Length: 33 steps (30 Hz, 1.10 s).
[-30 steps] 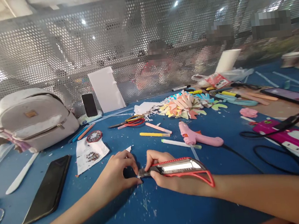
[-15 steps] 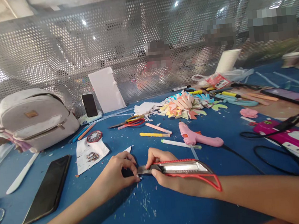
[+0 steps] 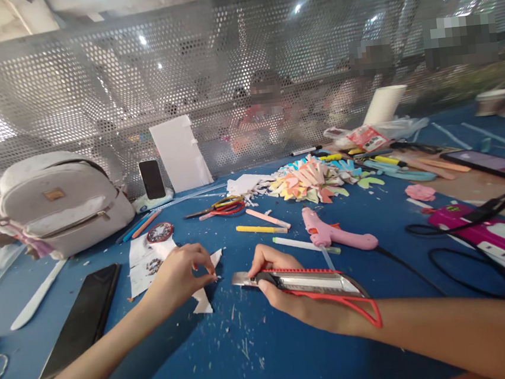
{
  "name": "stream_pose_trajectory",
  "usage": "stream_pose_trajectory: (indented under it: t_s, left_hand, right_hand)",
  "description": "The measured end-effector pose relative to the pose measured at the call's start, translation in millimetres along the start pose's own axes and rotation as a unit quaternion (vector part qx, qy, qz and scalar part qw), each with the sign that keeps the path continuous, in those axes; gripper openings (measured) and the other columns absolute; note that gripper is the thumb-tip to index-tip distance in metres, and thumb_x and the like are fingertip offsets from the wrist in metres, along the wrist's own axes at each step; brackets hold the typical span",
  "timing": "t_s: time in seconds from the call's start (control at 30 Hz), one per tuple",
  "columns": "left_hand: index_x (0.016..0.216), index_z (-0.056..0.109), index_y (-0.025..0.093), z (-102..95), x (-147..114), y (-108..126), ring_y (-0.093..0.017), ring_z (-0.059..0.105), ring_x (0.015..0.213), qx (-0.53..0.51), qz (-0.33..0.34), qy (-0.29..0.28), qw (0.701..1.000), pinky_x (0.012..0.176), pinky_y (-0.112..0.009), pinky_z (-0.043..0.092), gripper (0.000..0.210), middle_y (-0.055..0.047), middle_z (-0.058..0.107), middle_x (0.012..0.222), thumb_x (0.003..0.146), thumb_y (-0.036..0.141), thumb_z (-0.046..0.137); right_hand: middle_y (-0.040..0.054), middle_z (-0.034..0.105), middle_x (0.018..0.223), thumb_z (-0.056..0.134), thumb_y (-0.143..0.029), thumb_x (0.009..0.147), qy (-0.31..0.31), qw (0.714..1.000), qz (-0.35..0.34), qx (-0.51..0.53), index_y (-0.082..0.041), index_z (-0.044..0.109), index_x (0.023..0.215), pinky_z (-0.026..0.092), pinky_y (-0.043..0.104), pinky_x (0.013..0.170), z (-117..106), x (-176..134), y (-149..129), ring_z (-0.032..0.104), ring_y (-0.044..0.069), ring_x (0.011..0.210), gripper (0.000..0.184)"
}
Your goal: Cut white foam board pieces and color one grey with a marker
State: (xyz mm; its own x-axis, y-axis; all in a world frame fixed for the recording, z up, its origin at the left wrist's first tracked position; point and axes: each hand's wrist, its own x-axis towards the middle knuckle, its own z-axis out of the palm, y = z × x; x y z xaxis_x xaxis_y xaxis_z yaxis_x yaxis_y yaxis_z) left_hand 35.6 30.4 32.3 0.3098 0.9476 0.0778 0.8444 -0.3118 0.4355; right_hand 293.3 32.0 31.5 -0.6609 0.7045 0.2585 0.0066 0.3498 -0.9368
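Note:
My right hand (image 3: 274, 280) grips a box cutter (image 3: 315, 282) with a red and silver handle, its blade out and pointing left, just above the blue table. To its left, thumb and forefinger of my left hand (image 3: 187, 273) are pinched together; a tiny pale bit seems to be at the fingertips, too small to name. Below and behind that hand are white paper scraps (image 3: 203, 302), partly hidden by it. Tiny shavings (image 3: 245, 348) are scattered on the blue table (image 3: 304, 357) between and below my hands.
Near the right hand lie a pink glue gun (image 3: 339, 234) with its cord and several markers (image 3: 261, 229). Scissors (image 3: 216, 207) and a heap of cut paper pieces (image 3: 309, 179) are farther back. A phone (image 3: 81, 319) and a backpack (image 3: 64, 201) occupy the left.
My left hand has moved left and slightly up, away from the blade, uncovering white paper scraps. The box cutter stays in my right hand, nearly in the same place.

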Motion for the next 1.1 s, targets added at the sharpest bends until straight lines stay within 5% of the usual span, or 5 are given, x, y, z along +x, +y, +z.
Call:
stream_pose_trajectory:
  t_s: [0.33,0.53,0.77,0.93,1.1]
  left_hand:
    - [0.080,0.075,0.022,7.3,1,-11,-0.017,0.066,0.084,0.050,0.041,-0.021,0.998,0.076,-0.026,0.048,0.010,-0.002,0.071,0.093,0.083,0.012,0.073]
    - [0.080,0.072,0.018,-3.0,9,10,-0.023,0.068,0.089,0.128,0.083,-0.038,0.988,0.082,-0.036,0.050,0.013,-0.004,0.070,0.096,0.081,0.006,0.071]
    - [0.106,0.067,0.015,-30.1,109,49,-0.024,0.064,0.107,0.225,0.117,0.020,0.967,0.095,-0.047,0.052,0.016,-0.007,0.067,0.114,0.097,0.027,0.064]
    - [0.126,0.060,0.016,-14.7,195,63,-0.025,0.065,0.108,0.269,0.117,0.011,0.956,0.091,-0.046,0.056,0.033,-0.010,0.062,0.127,0.098,0.033,0.063]
    - [0.127,0.059,0.017,-0.1,239,62,-0.025,0.065,0.108,0.293,0.086,-0.016,0.952,0.090,-0.046,0.056,0.033,-0.010,0.062,0.128,0.098,0.033,0.063]
  right_hand:
    - [-0.0048,0.045,0.070,0.054,-0.031,0.087,-0.008,1.000,0.000,0.017,-0.019,0.049,0.088,0.032,0.023,0.055,-1,1,1,0.041,0.011,0.058,0.013]
    - [-0.0053,0.046,0.069,0.053,-0.025,0.086,-0.006,1.000,-0.014,0.011,-0.020,0.048,0.088,0.033,0.022,0.054,3,1,7,0.043,0.011,0.057,0.007]
    - [-0.0051,0.046,0.068,0.054,-0.027,0.084,0.000,1.000,-0.021,0.007,-0.020,0.049,0.088,0.034,0.022,0.053,2,-1,4,0.042,0.011,0.056,0.009]
    - [-0.0058,0.047,0.067,0.055,-0.024,0.081,0.013,0.999,-0.032,0.019,-0.020,0.049,0.086,0.035,0.021,0.054,3,0,6,0.043,0.010,0.055,0.009]
    - [-0.0065,0.050,0.064,0.055,-0.021,0.077,0.026,0.998,-0.048,-0.019,-0.020,0.052,0.085,0.036,0.021,0.053,4,-2,10,0.045,0.009,0.051,0.008]
